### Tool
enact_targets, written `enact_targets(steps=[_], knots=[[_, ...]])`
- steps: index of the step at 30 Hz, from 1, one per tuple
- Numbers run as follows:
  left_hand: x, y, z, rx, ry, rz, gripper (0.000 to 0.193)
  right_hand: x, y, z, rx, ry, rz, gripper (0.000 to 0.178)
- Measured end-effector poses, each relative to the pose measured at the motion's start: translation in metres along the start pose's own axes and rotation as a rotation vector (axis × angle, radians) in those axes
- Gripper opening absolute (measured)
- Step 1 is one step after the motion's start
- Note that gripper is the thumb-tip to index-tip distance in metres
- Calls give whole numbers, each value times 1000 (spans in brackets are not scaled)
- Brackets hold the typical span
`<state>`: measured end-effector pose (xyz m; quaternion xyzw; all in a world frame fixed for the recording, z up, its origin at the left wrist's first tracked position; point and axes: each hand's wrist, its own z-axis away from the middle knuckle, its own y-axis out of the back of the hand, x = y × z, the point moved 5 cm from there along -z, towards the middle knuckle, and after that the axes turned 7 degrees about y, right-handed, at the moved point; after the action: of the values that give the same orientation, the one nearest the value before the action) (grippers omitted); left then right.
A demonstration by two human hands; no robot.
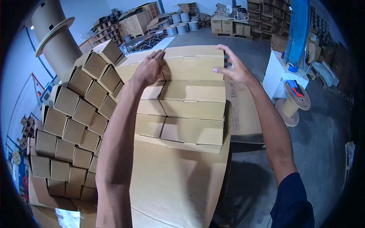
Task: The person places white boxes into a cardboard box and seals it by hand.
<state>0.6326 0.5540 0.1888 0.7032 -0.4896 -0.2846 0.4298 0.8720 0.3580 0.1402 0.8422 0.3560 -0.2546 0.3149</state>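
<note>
A long brown cardboard box (194, 67) lies at the far end of stepped rows of similar boxes (193, 108). My right hand (236, 65) grips its right end, with the thumb on the near face and the fingers at the top edge. My left hand (147, 70) is closed at the box's left end, its fingertips at the seam with the neighbouring box (128, 69). Part of that seam is hidden behind the left hand. The rows stand on a brown cardboard surface (167, 178).
To the left rises a tall stack of cardboard boxes (72, 131), ends facing me. A printed cardboard sheet (245, 114) lies right of the rows. Farther right stand a spool (291, 105) and a blue post (297, 34) on a white base. Spools and cartons fill the background.
</note>
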Motion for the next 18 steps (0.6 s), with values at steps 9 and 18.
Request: enact_targets(steps=[9,18], knots=[[-20,-7,11,101,27,-104,57,0,-14,-11,-151,-21,-26,83],[31,33,37,2,200,2,95,-9,55,-11,-53,165,455,99]])
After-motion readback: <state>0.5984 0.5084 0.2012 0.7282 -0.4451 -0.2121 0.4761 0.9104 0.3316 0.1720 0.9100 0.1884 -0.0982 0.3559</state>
